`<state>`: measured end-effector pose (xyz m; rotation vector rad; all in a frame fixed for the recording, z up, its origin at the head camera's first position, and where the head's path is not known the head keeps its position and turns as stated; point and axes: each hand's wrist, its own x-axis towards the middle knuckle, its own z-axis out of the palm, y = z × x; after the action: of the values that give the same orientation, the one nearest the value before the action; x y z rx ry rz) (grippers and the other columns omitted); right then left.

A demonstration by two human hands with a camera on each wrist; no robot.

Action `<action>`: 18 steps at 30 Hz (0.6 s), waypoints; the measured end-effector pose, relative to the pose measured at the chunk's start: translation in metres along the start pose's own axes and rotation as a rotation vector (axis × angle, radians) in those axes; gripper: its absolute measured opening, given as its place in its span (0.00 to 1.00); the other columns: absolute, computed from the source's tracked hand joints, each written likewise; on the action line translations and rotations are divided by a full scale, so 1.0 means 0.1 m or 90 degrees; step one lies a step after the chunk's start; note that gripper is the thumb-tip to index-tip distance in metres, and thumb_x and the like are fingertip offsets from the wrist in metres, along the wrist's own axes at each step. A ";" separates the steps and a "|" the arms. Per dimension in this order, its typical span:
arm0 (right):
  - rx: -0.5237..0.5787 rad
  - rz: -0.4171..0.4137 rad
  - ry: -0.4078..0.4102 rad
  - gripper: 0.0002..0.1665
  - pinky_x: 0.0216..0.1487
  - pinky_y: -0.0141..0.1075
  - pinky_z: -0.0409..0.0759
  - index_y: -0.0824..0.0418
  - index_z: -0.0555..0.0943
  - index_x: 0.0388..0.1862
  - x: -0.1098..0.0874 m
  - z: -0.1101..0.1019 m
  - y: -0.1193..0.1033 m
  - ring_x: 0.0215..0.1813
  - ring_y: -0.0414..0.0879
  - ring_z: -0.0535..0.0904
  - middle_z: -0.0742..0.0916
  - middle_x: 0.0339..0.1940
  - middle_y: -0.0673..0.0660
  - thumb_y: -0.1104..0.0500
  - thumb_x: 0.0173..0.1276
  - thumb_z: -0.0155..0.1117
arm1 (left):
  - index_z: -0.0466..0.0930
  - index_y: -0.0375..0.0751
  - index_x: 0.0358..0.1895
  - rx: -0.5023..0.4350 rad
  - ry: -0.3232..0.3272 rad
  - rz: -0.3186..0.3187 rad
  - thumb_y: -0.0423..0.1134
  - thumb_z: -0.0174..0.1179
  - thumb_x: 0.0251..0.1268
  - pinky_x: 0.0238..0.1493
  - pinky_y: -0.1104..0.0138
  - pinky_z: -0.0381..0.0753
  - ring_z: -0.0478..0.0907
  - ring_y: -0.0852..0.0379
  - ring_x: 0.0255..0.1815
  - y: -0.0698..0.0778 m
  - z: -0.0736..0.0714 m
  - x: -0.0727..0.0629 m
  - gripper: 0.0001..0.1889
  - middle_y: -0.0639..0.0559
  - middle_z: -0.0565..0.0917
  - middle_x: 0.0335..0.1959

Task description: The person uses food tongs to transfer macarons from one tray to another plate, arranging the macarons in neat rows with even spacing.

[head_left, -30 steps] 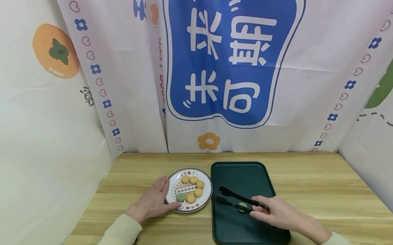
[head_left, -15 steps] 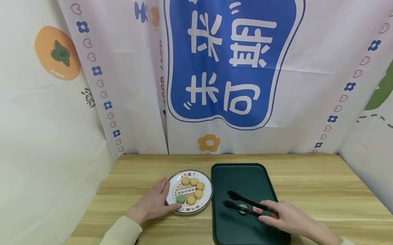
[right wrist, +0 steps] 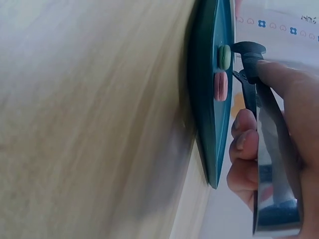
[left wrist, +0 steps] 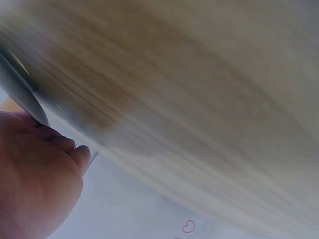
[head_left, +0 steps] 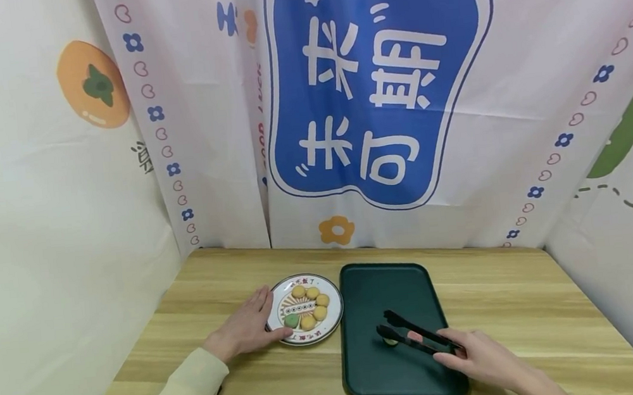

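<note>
My left hand (head_left: 248, 325) rests against the left rim of a round white plate (head_left: 334, 320), fingers spread along it and thumb over the edge. Several yellow macarons (head_left: 307, 322) and one green macaron (head_left: 291, 320) lie on that plate. With my right hand (head_left: 480, 356) I grip black-tipped tongs (head_left: 421, 330), their arms spread apart over a dark green tray (head_left: 384, 277). A pink macaron (right wrist: 221, 86) and a second green macaron (right wrist: 225, 58) sit side by side on the tray, close to the tong tips. In the head view the tongs partly cover both.
The plate and tray stand beside each other on a wood-grain table (head_left: 516, 312). A white printed cloth (head_left: 224, 187) hangs behind the table's far edge, with more pale cloth on both sides.
My right hand has drawn the tongs right and toward me, so their tips now overlap the green macaron on the tray and the pink one shows between the arms. My left hand has stayed at the plate.
</note>
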<state>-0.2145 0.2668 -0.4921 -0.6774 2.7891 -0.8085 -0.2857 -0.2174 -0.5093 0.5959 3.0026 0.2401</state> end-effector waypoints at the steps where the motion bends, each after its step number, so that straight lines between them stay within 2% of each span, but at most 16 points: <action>1: -0.001 -0.002 0.001 0.27 0.15 0.25 0.63 0.54 0.80 0.56 -0.01 -0.01 0.00 0.14 0.29 0.64 0.71 0.14 0.38 0.37 0.70 0.59 | 0.50 0.26 0.75 -0.006 0.003 0.002 0.77 0.47 0.60 0.78 0.49 0.57 0.49 0.37 0.80 0.00 0.00 0.00 0.58 0.31 0.50 0.78; 18: 0.020 -0.012 -0.044 0.29 0.15 0.24 0.61 0.57 0.79 0.57 -0.04 -0.07 0.00 0.14 0.29 0.62 0.70 0.13 0.38 0.38 0.70 0.59 | 0.50 0.25 0.75 -0.010 0.002 0.009 0.76 0.47 0.61 0.78 0.48 0.57 0.48 0.36 0.80 0.00 -0.01 -0.01 0.58 0.30 0.50 0.78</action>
<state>-0.2128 0.2721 -0.4866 -0.7128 2.7068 -0.8146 -0.2850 -0.2173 -0.5085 0.6164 2.9979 0.2655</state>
